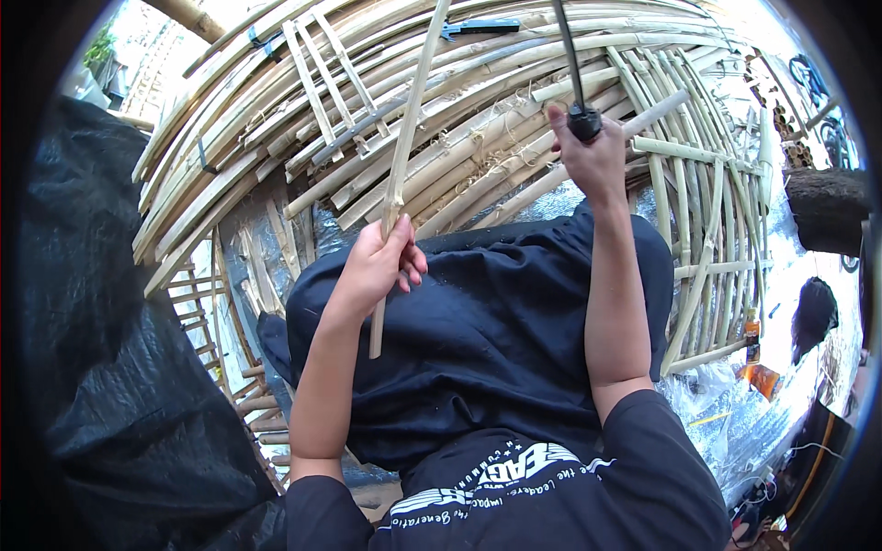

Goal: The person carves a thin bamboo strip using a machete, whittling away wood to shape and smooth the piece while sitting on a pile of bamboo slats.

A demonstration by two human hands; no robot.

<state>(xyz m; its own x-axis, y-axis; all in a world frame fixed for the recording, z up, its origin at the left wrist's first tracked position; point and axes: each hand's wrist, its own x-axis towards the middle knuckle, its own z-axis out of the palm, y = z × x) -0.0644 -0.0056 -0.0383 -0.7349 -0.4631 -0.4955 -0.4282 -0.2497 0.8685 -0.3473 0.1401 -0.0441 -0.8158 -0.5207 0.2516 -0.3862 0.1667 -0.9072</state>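
Note:
Upright over my lap stands a long pale bamboo strip, and my left hand is wrapped round its lower part. The strip's lower end sticks out below the hand, above my dark trousers; its upper end runs out of the picture. My right hand grips the black handle of a long knife, held up to the right of the strip and apart from it. The knife's narrow dark blade points away from me, its tip out of view. Beyond both hands lie stacked split bamboo lengths, with curly shavings on them.
A blue-and-black tool lies on the far bamboo. Several short slats rest across the pile. A bamboo lattice stands at the right, near a small bottle and a dark log. Black sheeting covers the left side.

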